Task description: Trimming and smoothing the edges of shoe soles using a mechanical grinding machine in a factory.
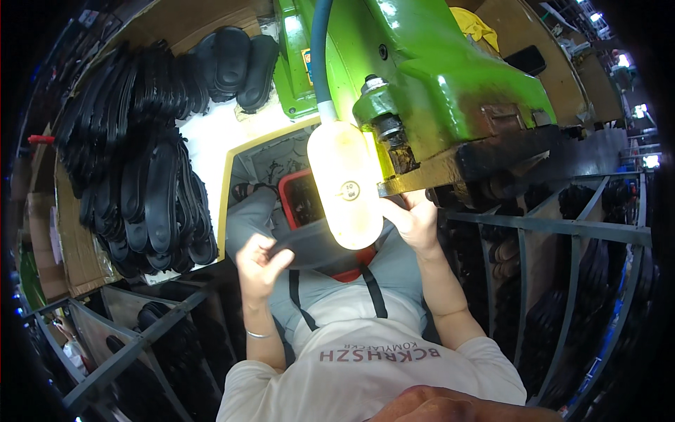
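Note:
A dark shoe sole (307, 247), blurred by motion, is held level in front of my lap. My left hand (261, 269) grips its left end between thumb and fingers. Its right part passes behind a bright oval lamp (344, 211), which hides where it ends. On the lamp's other side is my right hand (415, 219), just under the arm of a green machine (450, 84). Those fingers are pinched together, and what they hold is hidden by the lamp. Beneath the sole, between my legs, stands a red bin (287, 200) with dark contents.
Many black soles (151, 190) lie stacked on the white tabletop (211, 133) at the left, within cardboard walls. A yellow edge (226, 190) frames the table's cut-out. Metal racks (562, 226) of dark soles flank me. A phone (526, 60) and yellow cloth (474, 28) lie beyond the machine.

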`<state>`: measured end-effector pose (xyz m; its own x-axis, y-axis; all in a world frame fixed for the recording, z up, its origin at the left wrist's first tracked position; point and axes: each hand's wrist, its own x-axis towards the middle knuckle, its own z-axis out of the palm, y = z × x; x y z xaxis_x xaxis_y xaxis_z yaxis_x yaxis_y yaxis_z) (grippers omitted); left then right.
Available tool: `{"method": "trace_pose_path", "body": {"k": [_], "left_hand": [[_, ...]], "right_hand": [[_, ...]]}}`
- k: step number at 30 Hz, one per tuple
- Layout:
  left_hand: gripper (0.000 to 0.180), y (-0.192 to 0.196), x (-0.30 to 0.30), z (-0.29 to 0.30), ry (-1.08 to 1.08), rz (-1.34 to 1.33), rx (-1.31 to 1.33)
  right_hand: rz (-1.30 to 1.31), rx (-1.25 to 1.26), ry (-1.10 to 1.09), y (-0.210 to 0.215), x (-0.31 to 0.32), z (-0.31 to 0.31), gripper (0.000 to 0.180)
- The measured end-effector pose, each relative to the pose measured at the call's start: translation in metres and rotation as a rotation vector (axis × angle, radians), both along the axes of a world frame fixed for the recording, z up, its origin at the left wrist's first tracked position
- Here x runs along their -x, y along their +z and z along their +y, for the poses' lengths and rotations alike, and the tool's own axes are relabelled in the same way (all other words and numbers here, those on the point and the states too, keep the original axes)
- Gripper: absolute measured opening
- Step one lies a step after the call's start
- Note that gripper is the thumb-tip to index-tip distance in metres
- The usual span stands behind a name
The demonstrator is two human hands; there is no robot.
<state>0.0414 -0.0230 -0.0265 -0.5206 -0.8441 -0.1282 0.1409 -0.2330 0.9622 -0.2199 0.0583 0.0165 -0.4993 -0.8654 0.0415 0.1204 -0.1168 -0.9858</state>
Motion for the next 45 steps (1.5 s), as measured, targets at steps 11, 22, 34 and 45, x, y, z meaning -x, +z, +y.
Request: {"method": "trace_pose_path", "body": {"k": [11,22,34,45], "left_hand": [[0.021,-0.026,0.047,0.078,0.018,-0.23,-0.102],[0.018,0.03,0.104,0.042,0.048,-0.165,0.278],[0.009,0.01,0.163,0.031,0.046,-0.226,0.466],[0.015,0.017,0.126,0.039,0.018,0.023,0.214]], "right_hand": [[0.043,0.054,0.009,-0.01,0.012,0.015,0.046],[-0.478,-0.128,-0.043,-0.09,0.03,0.117,0.034],[-0.699,-0.133,0.078,-0.083,-0.052,0.138,0.039],[-0.38,-0.099,-0.195,-0.03,0.022,0.14,0.033]]}}
